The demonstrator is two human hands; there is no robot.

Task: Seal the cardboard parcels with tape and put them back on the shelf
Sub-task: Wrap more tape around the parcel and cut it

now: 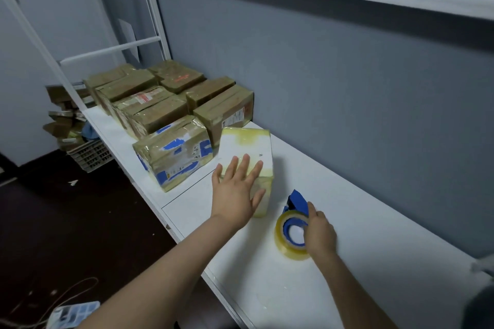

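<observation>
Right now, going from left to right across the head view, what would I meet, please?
Crate → blue-marked parcel → white parcel → tape.

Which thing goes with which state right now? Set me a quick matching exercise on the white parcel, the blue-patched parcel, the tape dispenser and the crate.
Things:
1. white parcel
2. blue-patched parcel
3. tape dispenser
4. crate

States:
A. gripped by the right hand
B. on the floor past the end of the shelf
C. under the flat left hand
D. on the shelf, no hand on it

Pairs: 1-C, 2-D, 3-A, 4-B.
</observation>
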